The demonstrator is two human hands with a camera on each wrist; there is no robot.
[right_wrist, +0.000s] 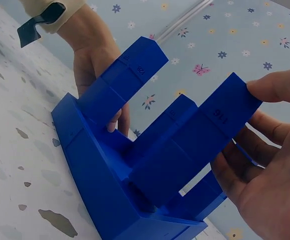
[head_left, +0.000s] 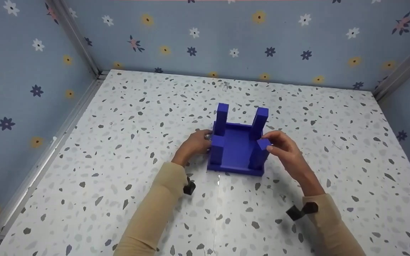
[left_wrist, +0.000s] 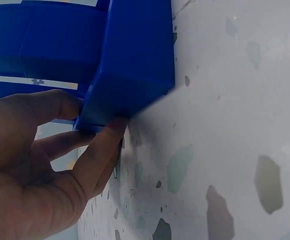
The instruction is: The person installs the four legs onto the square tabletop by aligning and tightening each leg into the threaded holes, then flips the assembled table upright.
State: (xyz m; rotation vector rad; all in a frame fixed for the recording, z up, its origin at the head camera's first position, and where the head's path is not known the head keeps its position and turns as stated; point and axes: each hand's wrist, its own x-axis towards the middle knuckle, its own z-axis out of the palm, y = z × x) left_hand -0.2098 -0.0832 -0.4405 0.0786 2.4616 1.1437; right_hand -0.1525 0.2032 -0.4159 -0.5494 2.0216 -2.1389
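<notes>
A blue square base (head_left: 237,147) with a low raised rim lies on the table, one upright block post at each corner. My left hand (head_left: 195,143) grips the base's left edge; in the left wrist view its thumb (left_wrist: 60,104) and fingers pinch a corner close to the tabletop. With thumb and fingertips, my right hand (head_left: 287,153) pinches the top of the near right post (head_left: 258,156). That post, marked 116 in the right wrist view, sits turned against the base's corner. The far left post (head_left: 221,119), far right post (head_left: 259,122) and near left post (head_left: 217,153) stand untouched.
The white speckled table (head_left: 119,117) spreads around the base on all sides. Flower-patterned walls (head_left: 212,35) close it in at the back and sides, with metal rails (head_left: 73,35) at the corners. Black straps or mounts (head_left: 189,186) sit at both wrists.
</notes>
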